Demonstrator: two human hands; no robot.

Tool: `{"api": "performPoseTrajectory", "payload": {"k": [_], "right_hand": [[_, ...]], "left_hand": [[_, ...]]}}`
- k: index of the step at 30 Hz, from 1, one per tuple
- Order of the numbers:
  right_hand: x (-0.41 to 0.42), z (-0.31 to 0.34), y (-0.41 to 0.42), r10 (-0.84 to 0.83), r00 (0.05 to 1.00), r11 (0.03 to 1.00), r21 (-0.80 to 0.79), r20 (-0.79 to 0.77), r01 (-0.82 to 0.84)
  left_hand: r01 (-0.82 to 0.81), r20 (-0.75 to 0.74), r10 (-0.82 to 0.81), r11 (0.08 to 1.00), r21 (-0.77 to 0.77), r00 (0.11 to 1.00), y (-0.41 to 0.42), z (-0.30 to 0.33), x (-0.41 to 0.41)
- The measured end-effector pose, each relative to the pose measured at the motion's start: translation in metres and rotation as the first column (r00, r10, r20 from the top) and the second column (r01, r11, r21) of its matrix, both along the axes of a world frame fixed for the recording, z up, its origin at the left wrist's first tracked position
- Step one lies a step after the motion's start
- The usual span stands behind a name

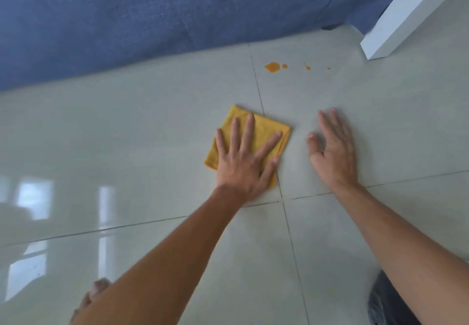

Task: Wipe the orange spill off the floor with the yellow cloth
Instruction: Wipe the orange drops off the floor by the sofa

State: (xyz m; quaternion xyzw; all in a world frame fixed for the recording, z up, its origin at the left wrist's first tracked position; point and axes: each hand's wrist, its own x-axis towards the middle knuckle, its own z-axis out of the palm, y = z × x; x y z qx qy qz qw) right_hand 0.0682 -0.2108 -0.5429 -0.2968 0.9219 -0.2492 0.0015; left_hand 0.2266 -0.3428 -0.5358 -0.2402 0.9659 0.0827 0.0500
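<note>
The cloth (250,136), folded into a yellow square, lies flat on the pale tiled floor (127,134) at the middle of the frame, over a grout line. The left hand (247,158) presses palm-down on it with fingers (248,129) spread wide and straight; the hand hides the cloth's lower middle, so only its upper corner, left edge and right edge show. The right hand (332,147) sits just right of the cloth, apart from it, fingers loosely open and holding nothing; it is motion-blurred, and whether the palm touches the floor cannot be told.

The spill (272,67) lies above the cloth, well apart from it: one orange blot with smaller drops trailing right, the farthest barely visible. A blue fabric surface (127,20) fills the top of the frame, cut off by its edge. A white panel (406,12) slants in at the upper right. At the lower edge, a blurred foot or knee at left and dark grey clothing at right are cropped and hard to identify.
</note>
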Motion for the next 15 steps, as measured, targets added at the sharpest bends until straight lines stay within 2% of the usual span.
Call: {"api": "performPoseTrajectory", "payload": {"k": [3,5,8,11,15], "right_hand": [[-0.002,0.000,0.016,-0.048,0.999,0.951,0.307,-0.011,0.049],[-0.001,-0.003,0.019,-0.032,0.998,0.923,0.383,-0.050,0.049],[0.001,-0.007,0.016,-0.031,0.996,0.914,0.402,-0.082,0.061],[0.001,-0.011,0.016,-0.042,0.993,0.920,0.383,-0.113,0.082],[0.001,-0.014,0.016,-0.044,0.985,0.935,0.342,-0.165,0.099]], "left_hand": [[-0.020,0.039,0.022,0.999,-0.034,0.999,-0.010,0.000,0.062],[-0.125,0.056,0.128,0.990,-0.058,0.990,-0.037,-0.001,0.090],[-0.339,0.071,0.343,0.938,-0.065,0.936,-0.089,-0.003,0.094],[-0.504,0.060,0.506,0.862,-0.047,0.860,-0.135,-0.005,0.054],[-0.582,0.048,0.582,0.813,-0.012,0.812,-0.160,-0.007,-0.035]]}}
